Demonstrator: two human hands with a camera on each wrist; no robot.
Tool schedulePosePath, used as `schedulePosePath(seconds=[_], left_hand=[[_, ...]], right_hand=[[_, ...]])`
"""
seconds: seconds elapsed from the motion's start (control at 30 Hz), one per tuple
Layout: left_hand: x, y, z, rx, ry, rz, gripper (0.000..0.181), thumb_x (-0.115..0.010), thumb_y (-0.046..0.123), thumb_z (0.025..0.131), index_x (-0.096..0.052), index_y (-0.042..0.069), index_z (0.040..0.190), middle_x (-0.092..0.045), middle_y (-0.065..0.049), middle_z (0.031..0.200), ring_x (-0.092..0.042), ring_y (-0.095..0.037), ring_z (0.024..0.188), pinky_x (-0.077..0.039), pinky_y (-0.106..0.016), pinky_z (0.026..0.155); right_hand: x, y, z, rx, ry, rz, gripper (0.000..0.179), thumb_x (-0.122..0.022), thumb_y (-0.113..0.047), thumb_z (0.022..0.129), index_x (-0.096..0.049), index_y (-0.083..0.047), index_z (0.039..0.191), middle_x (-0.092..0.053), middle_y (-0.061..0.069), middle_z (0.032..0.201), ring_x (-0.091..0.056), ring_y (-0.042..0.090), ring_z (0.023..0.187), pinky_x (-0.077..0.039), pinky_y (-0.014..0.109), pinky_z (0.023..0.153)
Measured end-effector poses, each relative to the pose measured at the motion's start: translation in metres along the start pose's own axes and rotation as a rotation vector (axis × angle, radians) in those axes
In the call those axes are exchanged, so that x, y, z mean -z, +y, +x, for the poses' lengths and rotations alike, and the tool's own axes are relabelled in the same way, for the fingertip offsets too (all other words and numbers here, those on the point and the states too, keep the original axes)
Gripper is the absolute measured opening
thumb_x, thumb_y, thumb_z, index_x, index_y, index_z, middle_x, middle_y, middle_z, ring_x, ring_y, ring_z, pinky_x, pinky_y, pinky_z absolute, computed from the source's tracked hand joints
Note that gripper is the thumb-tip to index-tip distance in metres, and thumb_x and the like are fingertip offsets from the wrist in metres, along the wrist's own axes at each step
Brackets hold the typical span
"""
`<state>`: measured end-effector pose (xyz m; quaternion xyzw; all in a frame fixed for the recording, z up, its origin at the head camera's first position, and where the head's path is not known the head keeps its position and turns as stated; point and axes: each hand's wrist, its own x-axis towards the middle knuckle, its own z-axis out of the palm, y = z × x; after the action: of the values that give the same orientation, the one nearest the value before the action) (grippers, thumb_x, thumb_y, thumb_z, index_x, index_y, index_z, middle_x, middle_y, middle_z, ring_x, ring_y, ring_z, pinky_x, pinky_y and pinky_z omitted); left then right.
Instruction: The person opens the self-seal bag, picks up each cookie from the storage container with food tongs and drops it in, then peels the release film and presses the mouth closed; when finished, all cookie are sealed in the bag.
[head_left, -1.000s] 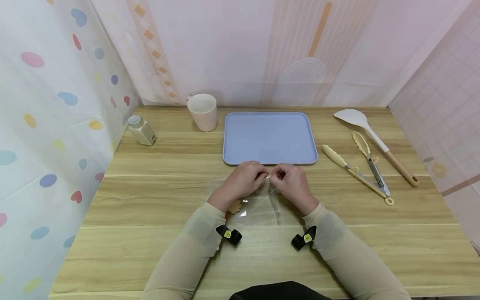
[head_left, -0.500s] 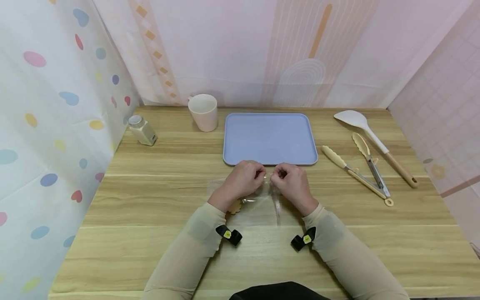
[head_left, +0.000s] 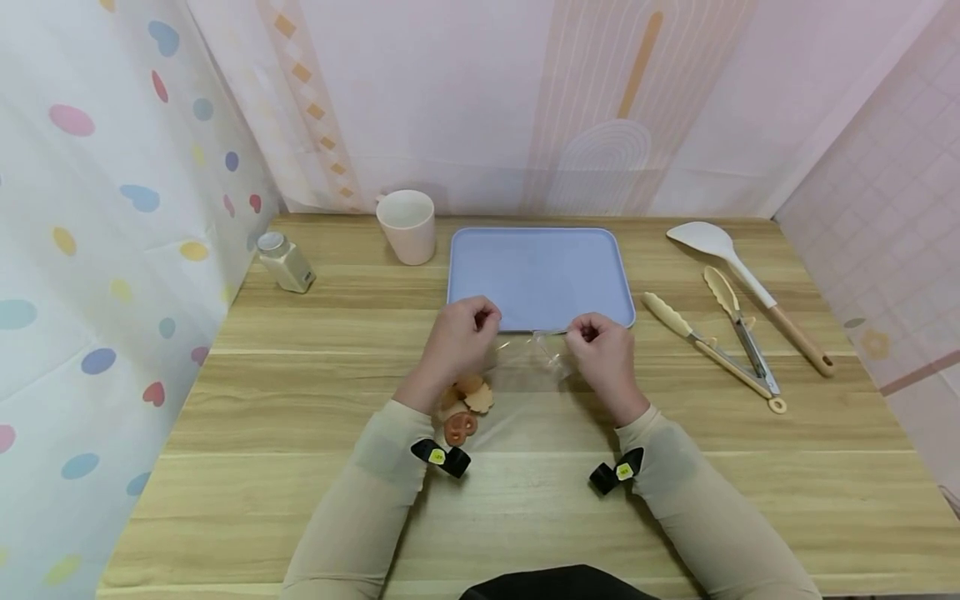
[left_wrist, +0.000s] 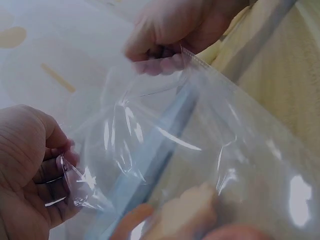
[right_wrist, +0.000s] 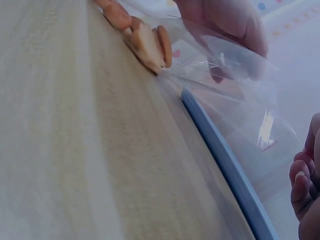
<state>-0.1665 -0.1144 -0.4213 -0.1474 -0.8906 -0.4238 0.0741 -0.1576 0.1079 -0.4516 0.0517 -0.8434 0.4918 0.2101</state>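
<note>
A clear plastic bag (head_left: 525, 360) stretches between my two hands just in front of the blue tray (head_left: 540, 279). My left hand (head_left: 459, 340) pinches its left edge, and my right hand (head_left: 604, 354) pinches the right edge. In the left wrist view, the bag's film (left_wrist: 165, 130) spans the space between the hands, with glare on it. Several cookies lie in the bag near my left wrist, among them a scalloped pale cookie (head_left: 480, 398) and a brown pretzel-shaped cookie (head_left: 459, 428). In the right wrist view, cookies (right_wrist: 150, 45) show at the table surface.
A pink mug (head_left: 408, 229) and a glass shaker jar (head_left: 286, 262) stand at the back left of the wooden table (head_left: 315, 467). Kitchen tongs (head_left: 720, 350) and a white spatula with a wooden handle (head_left: 750, 279) lie to the right. Curtains surround the table.
My hands have moved apart, left hand leftward and up, right hand rightward, pulling the bag wide. More cookies have come into view beside my left wrist.
</note>
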Motion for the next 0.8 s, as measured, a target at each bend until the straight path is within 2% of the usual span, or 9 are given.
schedulePosePath(seconds=[0.2, 0.37, 0.6, 0.73, 0.8], left_hand=[[0.013, -0.007, 0.003, 0.028, 0.06, -0.052, 0.018, -0.056, 0.014, 0.094, -0.068, 0.001, 0.09, -0.06, -0.003, 0.074, -0.052, -0.016, 0.067, -0.044, -0.029, 0.061], [0.024, -0.009, 0.004, 0.05, 0.132, -0.096, 0.015, -0.058, 0.012, 0.092, -0.067, 0.002, 0.087, -0.059, -0.005, 0.072, -0.051, -0.016, 0.065, -0.042, -0.027, 0.059], [0.039, -0.011, 0.004, 0.076, 0.203, -0.177, 0.015, -0.058, 0.012, 0.093, -0.066, -0.001, 0.089, -0.06, -0.009, 0.076, -0.051, -0.016, 0.07, -0.042, -0.023, 0.06], [0.046, -0.009, 0.003, 0.082, 0.252, -0.236, 0.016, -0.056, 0.01, 0.093, -0.064, -0.002, 0.087, -0.062, -0.011, 0.077, -0.053, -0.015, 0.07, -0.041, -0.02, 0.058], [0.049, -0.008, 0.003, 0.08, 0.286, -0.287, 0.015, -0.055, 0.007, 0.094, -0.062, -0.003, 0.086, -0.062, -0.011, 0.076, -0.055, -0.013, 0.069, -0.045, -0.02, 0.06]], right_hand=[[0.004, -0.001, 0.005, -0.042, 0.035, 0.035, 0.012, -0.058, 0.0, 0.077, -0.067, -0.004, 0.07, -0.06, 0.004, 0.062, -0.051, 0.013, 0.057, -0.039, 0.018, 0.051], [0.009, 0.0, 0.008, -0.067, 0.061, 0.056, 0.012, -0.057, -0.002, 0.077, -0.066, -0.004, 0.07, -0.059, 0.004, 0.063, -0.05, 0.013, 0.057, -0.038, 0.018, 0.051], [0.015, -0.002, 0.013, -0.092, 0.103, 0.084, 0.01, -0.058, -0.003, 0.077, -0.066, -0.004, 0.071, -0.058, 0.003, 0.063, -0.049, 0.01, 0.057, -0.038, 0.017, 0.05], [0.017, 0.0, 0.016, -0.101, 0.132, 0.11, 0.01, -0.058, -0.003, 0.078, -0.065, -0.003, 0.071, -0.057, 0.001, 0.062, -0.048, 0.008, 0.056, -0.037, 0.017, 0.05], [0.019, 0.0, 0.018, -0.103, 0.144, 0.131, 0.01, -0.059, -0.002, 0.079, -0.065, -0.003, 0.071, -0.057, 0.001, 0.061, -0.048, 0.008, 0.056, -0.037, 0.017, 0.049]])
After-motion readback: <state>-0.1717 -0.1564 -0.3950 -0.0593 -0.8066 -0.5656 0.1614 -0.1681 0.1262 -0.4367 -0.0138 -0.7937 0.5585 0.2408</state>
